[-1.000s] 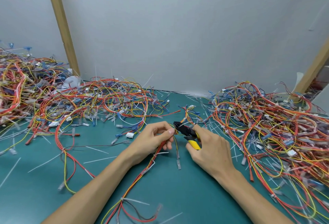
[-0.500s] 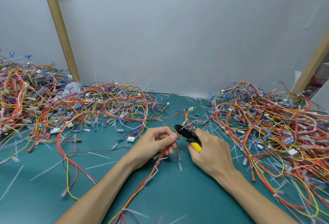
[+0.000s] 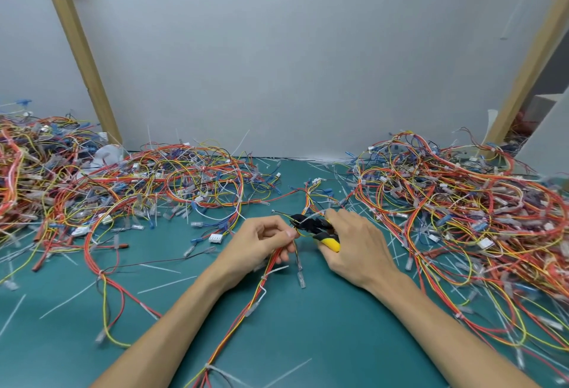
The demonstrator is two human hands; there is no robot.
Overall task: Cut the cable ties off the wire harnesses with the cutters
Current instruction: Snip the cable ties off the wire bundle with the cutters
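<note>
The wire harness [image 3: 278, 260] lies at counter centre, pinched in my left hand [image 3: 261, 241], fingers closed narrow on the bundle. At 3 o'clock of it, my right hand [image 3: 357, 241] grips the cutters [image 3: 314, 227], whose black nose meets a white cable tie [image 3: 308, 218]. Risk, in my judgement: blades set too deep would nick wire insulation. Loose piles sit at 10 and 2 o'clock; no containers visible

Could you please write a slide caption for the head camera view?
Left hand pinches a red-and-yellow wire harness while the right hand applies yellow-handled black cutters over a green mat.
</note>
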